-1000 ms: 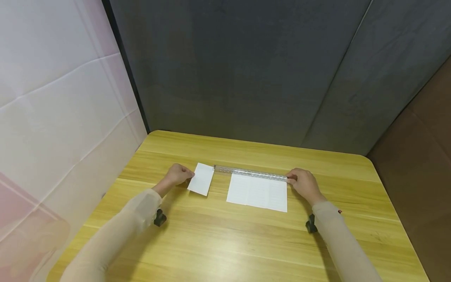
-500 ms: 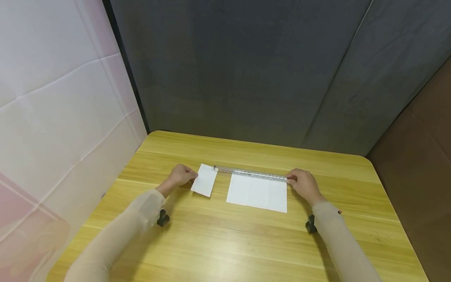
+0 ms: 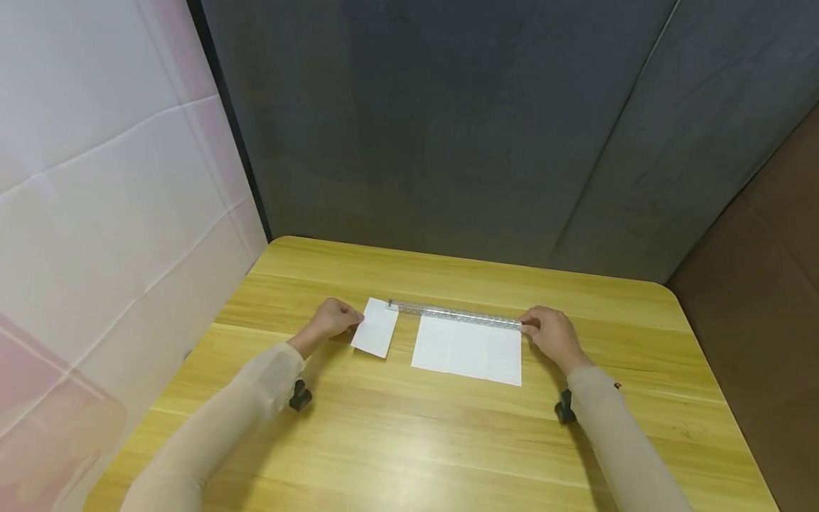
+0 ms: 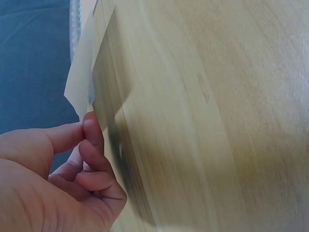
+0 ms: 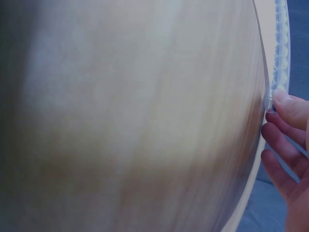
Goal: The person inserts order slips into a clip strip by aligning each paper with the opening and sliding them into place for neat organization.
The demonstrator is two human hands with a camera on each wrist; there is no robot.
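Small paper (image 3: 375,336) slid rightward by left hand (image 3: 331,320) (ruler (image 3: 456,314) unmoved)

text: none readable | ruler (image 3: 456,313) — markings too small to read | sheet (image 3: 467,350) — faint lines only, no legible words

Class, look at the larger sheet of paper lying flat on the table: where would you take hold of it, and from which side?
Pinch the larger sheet at its near edge, probably the near right corner, coming from the person's side. Its far edge lies along the clear ruler, whose end the right hand holds; the near edge is free.
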